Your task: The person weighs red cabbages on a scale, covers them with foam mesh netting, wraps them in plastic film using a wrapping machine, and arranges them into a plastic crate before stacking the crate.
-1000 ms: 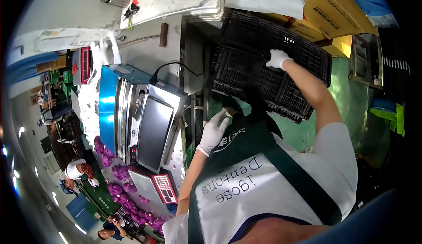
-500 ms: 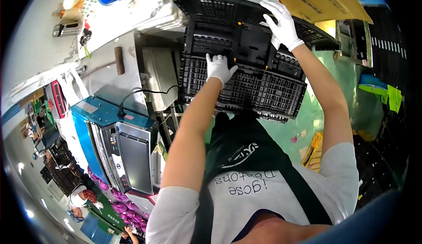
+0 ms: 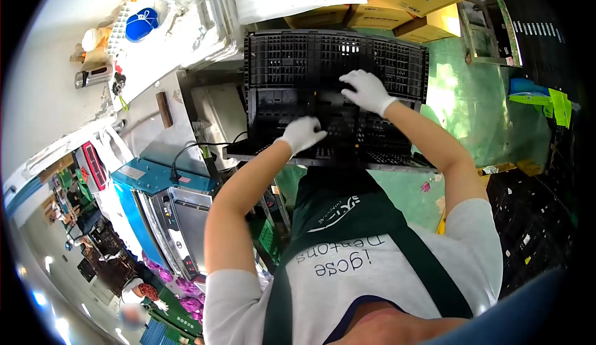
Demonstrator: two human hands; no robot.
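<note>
A black folding plastic crate (image 3: 282,59) with lattice walls is in front of my body. Its far wall stands out behind the middle, and its near edge lies close to my apron. My left hand (image 3: 302,135), in a white glove, is over the crate's near left part. The left fingers are slightly blurred but apart, with nothing seen in them. Further right and higher, my right hand (image 3: 367,91), also white-gloved, has its fingers stretched out over the crate near the foot of the far wall. Whether either hand touches the plastic is hard to see.
Yellow cardboard boxes (image 3: 428,25) sit beyond the crate. To the left are a blue machine (image 3: 164,174) with a black cable and a metal bench (image 3: 167,87). A co-worker (image 3: 133,292) is at lower left. Black crates (image 3: 528,221) stand at right.
My right hand has left the far wall's top edge and come down and left. The near wall, folded inward before, now lies out toward me. My left hand has moved nearer my body.
</note>
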